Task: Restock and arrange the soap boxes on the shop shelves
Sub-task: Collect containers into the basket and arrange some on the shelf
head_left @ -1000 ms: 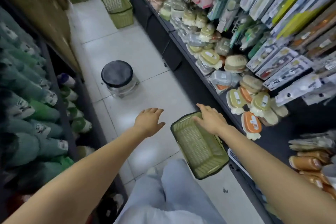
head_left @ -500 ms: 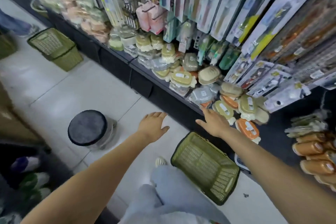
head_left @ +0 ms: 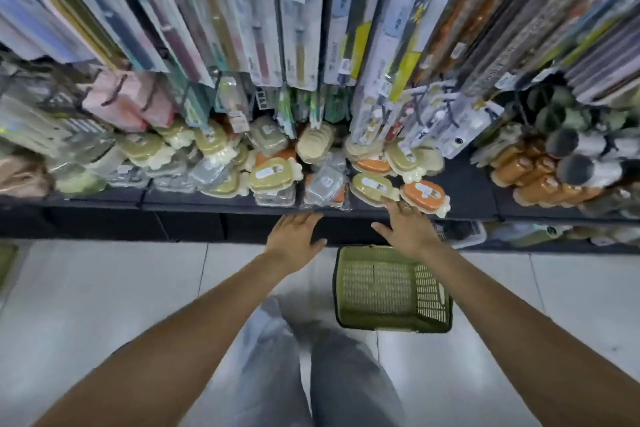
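Observation:
Many soap boxes lie in a loose heap on the dark shelf (head_left: 464, 191): olive-lidded ones (head_left: 268, 177), orange-lidded ones (head_left: 424, 196) and clear ones (head_left: 323, 185). My right hand (head_left: 407, 230) is stretched out with straight fingers, its tips touching the shelf edge between an olive box (head_left: 372, 186) and the orange box. My left hand (head_left: 294, 237) hovers open just below the shelf edge and holds nothing. A green plastic basket (head_left: 391, 291) stands empty on the floor under my right forearm.
Long carded packs (head_left: 294, 21) hang above the soap boxes. Pink pouches (head_left: 128, 104) hang at the left, brown bottles (head_left: 540, 177) lie on the shelf at the right. A lower shelf (head_left: 519, 236) holds more goods. My legs and the white tiled floor (head_left: 104, 288) are below.
My view has swung from the aisle to face the shelf squarely. My right hand let go of the basket rim and reached up to the shelf edge; my left hand moved up beside it.

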